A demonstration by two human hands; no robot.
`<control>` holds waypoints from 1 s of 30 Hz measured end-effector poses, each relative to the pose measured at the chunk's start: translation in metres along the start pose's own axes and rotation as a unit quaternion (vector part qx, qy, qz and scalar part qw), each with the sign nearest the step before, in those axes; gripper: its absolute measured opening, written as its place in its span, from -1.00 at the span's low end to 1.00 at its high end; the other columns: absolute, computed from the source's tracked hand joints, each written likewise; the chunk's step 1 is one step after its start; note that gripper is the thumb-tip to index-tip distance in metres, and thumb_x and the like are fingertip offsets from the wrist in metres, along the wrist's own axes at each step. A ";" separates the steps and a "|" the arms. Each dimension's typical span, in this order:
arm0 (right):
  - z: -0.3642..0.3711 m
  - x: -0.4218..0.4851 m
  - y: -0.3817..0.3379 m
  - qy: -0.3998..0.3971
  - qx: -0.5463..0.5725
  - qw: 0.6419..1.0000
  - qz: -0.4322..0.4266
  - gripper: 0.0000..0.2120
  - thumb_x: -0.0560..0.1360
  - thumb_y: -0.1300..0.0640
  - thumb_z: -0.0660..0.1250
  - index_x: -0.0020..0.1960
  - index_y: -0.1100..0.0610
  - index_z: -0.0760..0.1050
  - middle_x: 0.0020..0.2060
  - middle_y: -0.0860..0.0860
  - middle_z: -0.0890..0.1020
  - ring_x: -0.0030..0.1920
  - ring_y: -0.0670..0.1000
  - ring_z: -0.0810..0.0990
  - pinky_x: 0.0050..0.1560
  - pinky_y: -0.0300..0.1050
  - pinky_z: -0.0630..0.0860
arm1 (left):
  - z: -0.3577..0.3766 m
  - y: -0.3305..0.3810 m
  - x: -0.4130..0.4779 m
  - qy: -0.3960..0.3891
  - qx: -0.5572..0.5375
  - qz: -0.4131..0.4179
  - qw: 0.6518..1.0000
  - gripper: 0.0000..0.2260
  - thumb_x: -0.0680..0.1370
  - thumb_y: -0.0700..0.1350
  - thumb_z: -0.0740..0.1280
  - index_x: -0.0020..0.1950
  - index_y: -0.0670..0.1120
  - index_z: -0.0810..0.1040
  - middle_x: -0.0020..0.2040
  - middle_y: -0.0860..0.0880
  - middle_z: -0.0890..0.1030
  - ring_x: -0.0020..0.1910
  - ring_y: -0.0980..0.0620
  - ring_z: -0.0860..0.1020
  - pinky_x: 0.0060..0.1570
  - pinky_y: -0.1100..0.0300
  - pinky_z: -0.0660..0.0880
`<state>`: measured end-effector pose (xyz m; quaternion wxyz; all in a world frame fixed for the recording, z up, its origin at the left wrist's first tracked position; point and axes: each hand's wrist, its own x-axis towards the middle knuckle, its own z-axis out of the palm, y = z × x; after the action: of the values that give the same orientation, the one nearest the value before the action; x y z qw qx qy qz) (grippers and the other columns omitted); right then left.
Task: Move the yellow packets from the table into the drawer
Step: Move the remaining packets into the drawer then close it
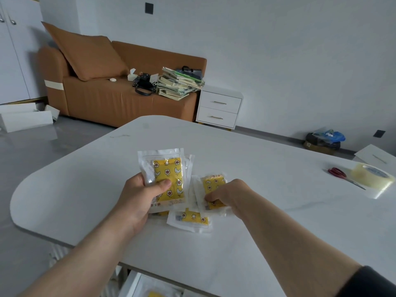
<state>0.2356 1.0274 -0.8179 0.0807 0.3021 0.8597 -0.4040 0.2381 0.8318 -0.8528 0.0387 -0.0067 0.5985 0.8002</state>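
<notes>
Head view: the left hand clasps a stack of yellow packets above the bench; the right hand pinches another packet low over it. Better to add it squarely to the stack, gather the last packet, then lower all into the drawer below

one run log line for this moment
left hand: holds yellow packets | right hand: pinches right packet | near packet: lies on table

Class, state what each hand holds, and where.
The left hand grips a stack of yellow packets by its lower left side; the right hand pinches a single packet at its lower end.
</notes>
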 end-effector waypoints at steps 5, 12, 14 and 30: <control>0.007 0.000 0.016 0.018 0.083 0.992 -0.093 -0.64 0.31 0.13 0.55 0.04 0.11 0.50 -0.06 0.03 0.64 -0.06 0.06 0.63 -0.01 -0.01 0.61 | -0.001 -0.001 0.002 0.009 -0.009 -0.002 1.000 -0.81 0.44 -0.35 0.40 0.00 -0.13 0.63 -0.08 -0.15 0.71 -0.06 -0.19 0.67 0.03 -0.14 0.56; -0.001 -0.011 0.044 0.013 0.249 0.958 -0.140 -0.81 0.43 0.30 0.31 -0.01 0.07 0.52 -0.07 0.07 0.69 -0.03 0.13 0.67 0.09 0.16 0.60 | 0.001 -0.001 0.003 0.011 -0.027 0.003 1.000 -0.79 0.45 -0.37 0.38 0.01 -0.12 0.62 -0.09 -0.13 0.71 -0.07 -0.14 0.67 -0.02 -0.10 0.57; -0.007 -0.014 0.048 0.017 0.280 0.950 -0.141 -0.79 0.43 0.35 0.30 -0.05 0.09 0.57 -0.10 0.07 0.71 -0.03 0.14 0.68 0.06 0.11 0.61 | 0.001 -0.002 0.002 0.009 -0.028 0.007 1.000 -0.78 0.45 -0.37 0.37 -0.01 -0.11 0.61 -0.12 -0.11 0.72 -0.09 -0.13 0.67 -0.05 -0.08 0.57; -0.068 -0.061 0.106 -0.051 0.340 0.920 -0.188 -0.76 0.41 0.34 0.44 0.06 0.15 0.64 -0.05 0.06 0.73 0.00 0.13 0.70 0.18 0.17 0.55 | 0.012 0.015 -0.012 -0.041 -0.025 0.064 0.997 -0.60 0.22 -0.28 0.44 0.04 -0.05 0.61 -0.03 -0.07 0.71 0.01 -0.13 0.66 0.04 -0.09 0.54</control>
<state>0.3535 1.1019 -0.8179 -0.0601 0.1232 0.7064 -0.6944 0.2494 0.8379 -0.8343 0.0118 0.0629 0.5753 0.8154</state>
